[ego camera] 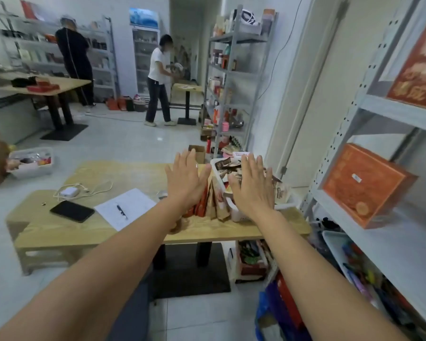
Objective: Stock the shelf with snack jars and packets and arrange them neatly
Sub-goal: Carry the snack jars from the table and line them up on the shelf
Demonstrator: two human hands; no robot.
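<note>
Both my arms stretch forward over a wooden table (pixel 138 230). My left hand (pixel 185 178) and my right hand (pixel 252 184) are held flat with fingers straight, palms down, holding nothing. Under them stand several brown and red snack packets (pixel 213 203) on the table, beside a white basket (pixel 239 212) filled with more packets. A grey metal shelf (pixel 389 244) rises at my right, with an orange box (pixel 362 185) on its middle level and another orange box (pixel 418 62) above.
A black phone (pixel 72 211), a paper with a pen (pixel 124 208) and a white charger (pixel 68 191) lie on the table's left. Bags and boxes crowd the floor under the table (pixel 252 262). Another shelf (pixel 234 77) stands ahead. Two people work at the back.
</note>
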